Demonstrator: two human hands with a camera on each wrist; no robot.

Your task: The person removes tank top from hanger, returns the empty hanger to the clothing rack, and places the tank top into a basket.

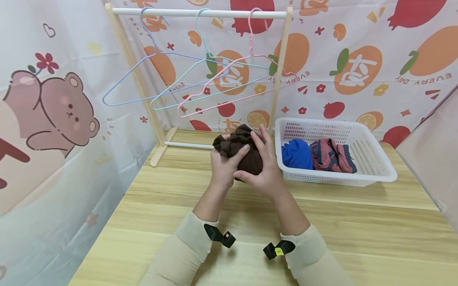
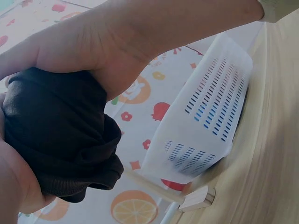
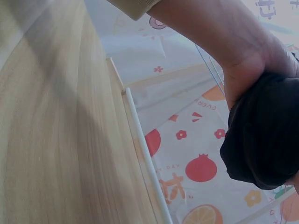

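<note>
Between my two hands is a bundled dark brown cloth [image 1: 247,153], raised over the table in front of the rack. My left hand [image 1: 224,167] grips its left side, thumb lying across the front. On the other side my right hand [image 1: 266,169] holds the bundle, with fingers over its top right and thumb pointing inward. Both wrist views show the bunched cloth [image 2: 56,130] with folds hanging at its edge; what kind of garment it is cannot be told. Some fingertips are hidden behind the fabric.
A wooden rack [image 1: 280,67] carries a blue hanger [image 1: 125,75], a green hanger [image 1: 179,81] and a pink hanger [image 1: 218,106]. Right of my hands, a white basket [image 1: 375,159] contains a blue cloth [image 1: 297,155] and a folded pink-and-grey cloth [image 1: 329,157]. All stand on a wooden table [image 1: 358,222].
</note>
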